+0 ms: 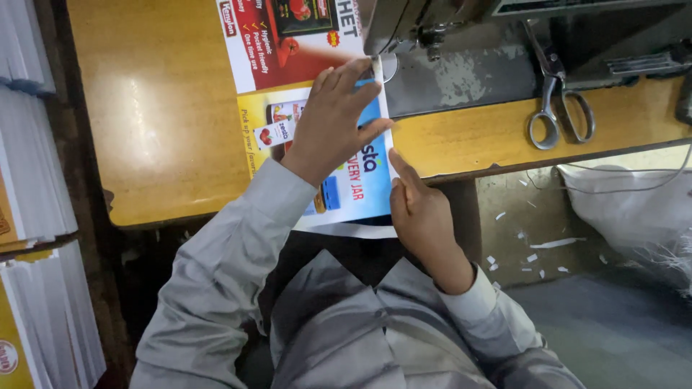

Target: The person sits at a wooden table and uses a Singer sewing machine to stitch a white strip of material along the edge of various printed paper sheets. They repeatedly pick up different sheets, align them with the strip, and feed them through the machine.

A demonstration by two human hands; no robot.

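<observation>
Glossy printed card (pixel 360 184), blue, yellow and red, lies on the wooden table (pixel 158 108), its far end under the sewing machine (pixel 461 43). The left hand (pixel 335 122) presses flat on the card just before the machine, fingers spread, gripping nothing. The right hand (pixel 422 216) pinches the card's white edge strip (thumb on top) nearer the body. Scissors (pixel 559 108) lie right of the machine; card stacks (pixel 32 180) stand far left of it.
</observation>
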